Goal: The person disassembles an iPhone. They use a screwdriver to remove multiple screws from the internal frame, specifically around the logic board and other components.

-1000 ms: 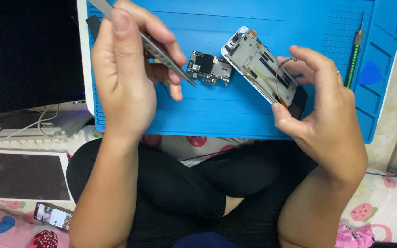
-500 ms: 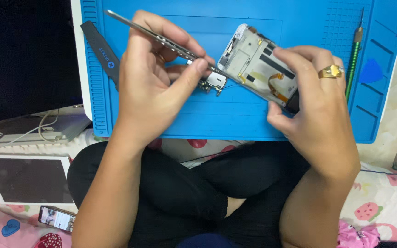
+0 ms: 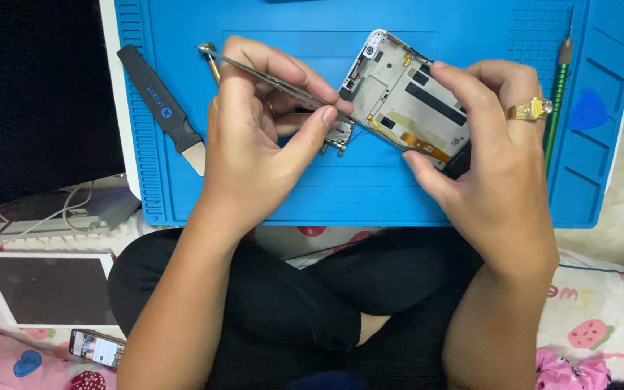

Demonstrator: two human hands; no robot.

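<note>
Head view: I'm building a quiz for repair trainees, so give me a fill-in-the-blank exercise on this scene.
1. The left hand holds metal ____.
2. The right hand steadies the opened phone over a mat coloured ____.
3. The gold ring is on the ____ hand.
4. The green screwdriver lies at the mat's ____ side.

Missing words: tweezers; blue; right; right

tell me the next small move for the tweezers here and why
Probably ease the tweezers tip in at the phone frame edge. The left hand already has the tip there beside the small circuit board, and the right hand steadies the frame.
</note>
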